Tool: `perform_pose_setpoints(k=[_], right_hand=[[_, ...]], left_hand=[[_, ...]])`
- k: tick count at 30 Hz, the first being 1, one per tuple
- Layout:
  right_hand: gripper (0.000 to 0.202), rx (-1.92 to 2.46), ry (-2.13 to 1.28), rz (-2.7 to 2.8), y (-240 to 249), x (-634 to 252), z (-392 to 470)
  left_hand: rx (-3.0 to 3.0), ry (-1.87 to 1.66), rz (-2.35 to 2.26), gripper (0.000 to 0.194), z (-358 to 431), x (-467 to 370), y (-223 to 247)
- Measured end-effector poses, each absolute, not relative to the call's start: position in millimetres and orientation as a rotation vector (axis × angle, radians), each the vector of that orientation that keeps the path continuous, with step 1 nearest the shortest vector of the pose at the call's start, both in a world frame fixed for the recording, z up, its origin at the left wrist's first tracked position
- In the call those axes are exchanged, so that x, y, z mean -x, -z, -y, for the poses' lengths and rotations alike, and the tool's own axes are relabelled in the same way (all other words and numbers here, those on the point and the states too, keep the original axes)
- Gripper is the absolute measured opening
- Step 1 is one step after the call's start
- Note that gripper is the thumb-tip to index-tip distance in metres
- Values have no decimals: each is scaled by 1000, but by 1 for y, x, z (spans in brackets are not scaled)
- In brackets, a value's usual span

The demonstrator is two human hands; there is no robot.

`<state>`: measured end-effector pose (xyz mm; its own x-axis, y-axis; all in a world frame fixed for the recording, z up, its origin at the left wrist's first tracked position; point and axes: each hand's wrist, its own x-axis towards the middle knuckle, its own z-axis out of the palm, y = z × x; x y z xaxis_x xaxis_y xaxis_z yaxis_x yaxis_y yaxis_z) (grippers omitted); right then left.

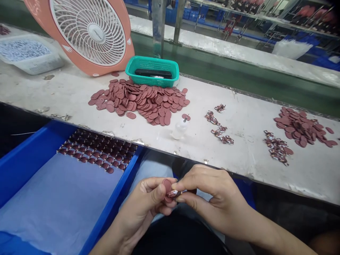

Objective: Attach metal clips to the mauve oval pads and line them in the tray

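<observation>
Low in front of me, my left hand (151, 198) pinches a reddish-brown oval disc (167, 185) between thumb and fingers. My right hand (212, 194) is closed at the fingertips on a small painted figure piece (174, 193), brown with white, which touches the disc. Fingers cover part of both. On the bench beyond lies a big heap of similar oval discs (143, 101). A small translucent bottle with a thin tip (180, 128) stands near the bench edge. Right of it are small clusters of figure pieces (219, 132).
A blue crate (108, 205) at left holds rows of joined pieces (98, 150) on a pale sheet. Along the bench stand an orange fan (87, 32), a green basket (152, 81) and a white tub (39, 63). Another disc pile (302, 127) and figure cluster (276, 147) lie at right.
</observation>
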<state>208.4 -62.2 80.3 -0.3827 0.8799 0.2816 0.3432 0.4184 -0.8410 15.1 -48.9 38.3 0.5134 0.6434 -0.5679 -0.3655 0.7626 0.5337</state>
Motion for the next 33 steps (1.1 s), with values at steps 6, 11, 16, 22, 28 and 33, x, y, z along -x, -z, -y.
perform_pose_setpoints(k=[6,11,16,22,28,33], right_hand=[[18,1028,-942,1936,-76,-209,64],[21,1022,-979,1907,-70,-208,65],[24,1038,-987,1887,-66,-206,64],[20,1054,-1012,1873,-64,-206,61],[16,1055,-990,1883,-61,-206,60],[17,1056,-984,1871,-60,-206,60]], left_hand=[[-372,-621,-829,37,54,-14,-35],[-362,-622,-854,37,57,-16,-32],[-354,-639,-873,39,56,-17,-29],[-345,-636,-895,38,55,-16,-35],[-318,-646,-912,41,54,-16,-32],[-324,-638,-923,37,52,-16,-32]])
